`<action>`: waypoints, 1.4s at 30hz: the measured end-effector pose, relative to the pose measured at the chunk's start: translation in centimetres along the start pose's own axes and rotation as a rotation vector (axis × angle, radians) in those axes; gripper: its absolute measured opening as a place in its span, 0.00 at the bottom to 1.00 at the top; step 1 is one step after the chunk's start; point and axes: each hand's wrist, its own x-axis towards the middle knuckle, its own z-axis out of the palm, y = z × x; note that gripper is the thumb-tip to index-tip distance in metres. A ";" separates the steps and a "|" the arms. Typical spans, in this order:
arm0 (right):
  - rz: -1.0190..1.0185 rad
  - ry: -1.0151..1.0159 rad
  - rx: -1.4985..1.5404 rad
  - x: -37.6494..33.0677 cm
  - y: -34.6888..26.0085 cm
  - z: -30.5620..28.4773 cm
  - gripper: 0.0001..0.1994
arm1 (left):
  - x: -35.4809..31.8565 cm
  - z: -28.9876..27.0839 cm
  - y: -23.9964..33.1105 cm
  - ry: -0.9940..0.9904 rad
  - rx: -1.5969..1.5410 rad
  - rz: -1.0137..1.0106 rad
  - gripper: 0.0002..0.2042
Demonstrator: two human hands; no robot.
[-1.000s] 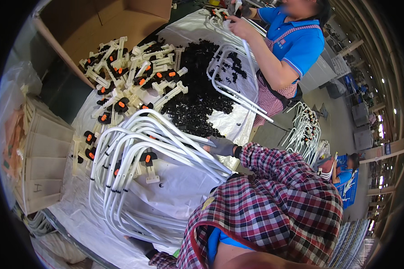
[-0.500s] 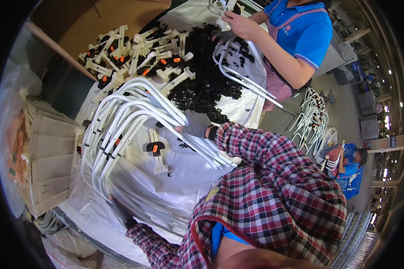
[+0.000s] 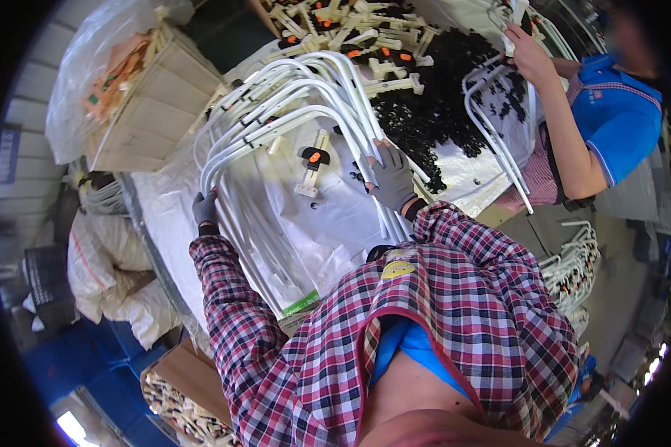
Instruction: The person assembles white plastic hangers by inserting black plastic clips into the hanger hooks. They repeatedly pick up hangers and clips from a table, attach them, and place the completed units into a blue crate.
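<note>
The gray-gloved right hand (image 3: 391,176) has its fingers bent over the right legs of a bundle of white, bent tubes (image 3: 302,113); the gray-gloved left hand (image 3: 206,209) touches the bundle's left side, how tightly its fingers close I cannot tell. The bundle arches across a white-sheeted table (image 3: 343,216), sheet showing between its legs around one cream-and-black plastic clamp (image 3: 315,158). The table's left edge runs near the left hand. A pale ribbed box (image 3: 153,112) holds orange pieces (image 3: 119,71); a brown cardboard box (image 3: 194,376), lower left, holds cream parts (image 3: 177,410).

Left hand (image 3: 205,210) curled in a grip, arm reaching forward; right hand (image 3: 390,175) clasped too, elbow out wide.
</note>
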 end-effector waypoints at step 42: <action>0.466 0.422 0.674 0.1 10.2 -13.7 0.18 | -18.1 3.1 37.6 -0.189 0.478 1.235 0.20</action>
